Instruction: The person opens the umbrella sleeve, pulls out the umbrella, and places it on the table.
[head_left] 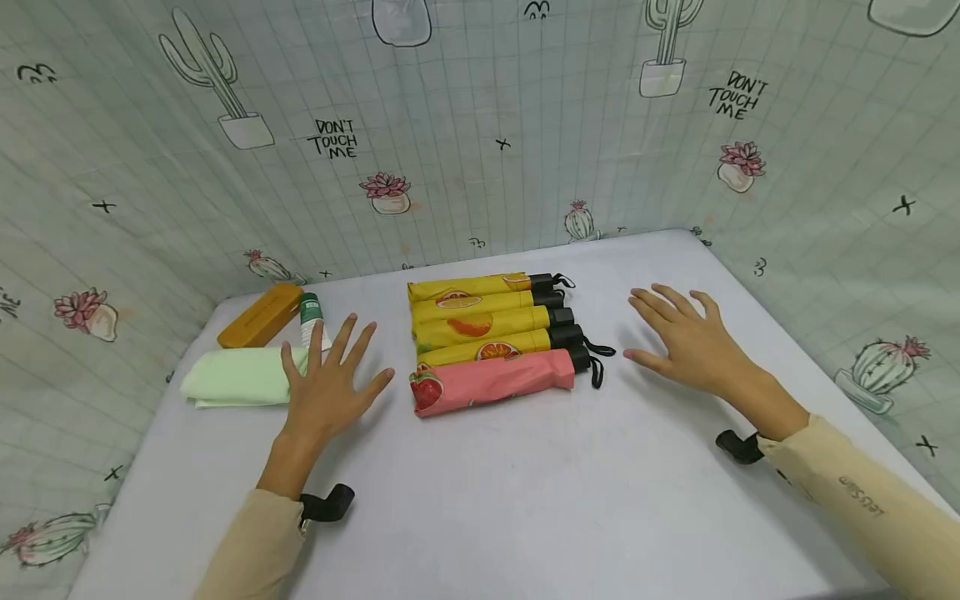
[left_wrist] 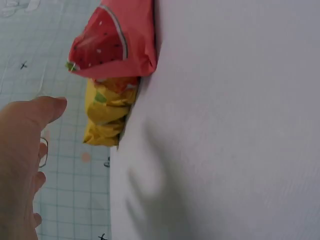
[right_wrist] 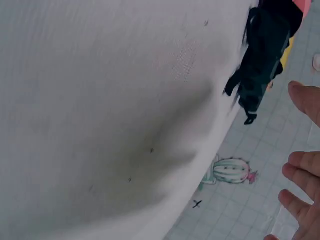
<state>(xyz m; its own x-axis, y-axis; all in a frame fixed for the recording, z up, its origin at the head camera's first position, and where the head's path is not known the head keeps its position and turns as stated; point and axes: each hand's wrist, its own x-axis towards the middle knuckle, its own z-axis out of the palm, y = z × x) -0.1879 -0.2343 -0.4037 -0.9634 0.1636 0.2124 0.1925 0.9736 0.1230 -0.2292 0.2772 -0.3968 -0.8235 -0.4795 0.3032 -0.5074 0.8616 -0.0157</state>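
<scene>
Both hands spread flat, holding nothing: left hand [head_left: 324, 385] nearer the pink umbrella [head_left: 491, 382], lying crosswise toward right hand [head_left: 686, 337].

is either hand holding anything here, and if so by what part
Nothing is held. The left hand and right hand are open with fingers spread, either side of the folded umbrellas, touching none of them.
</scene>
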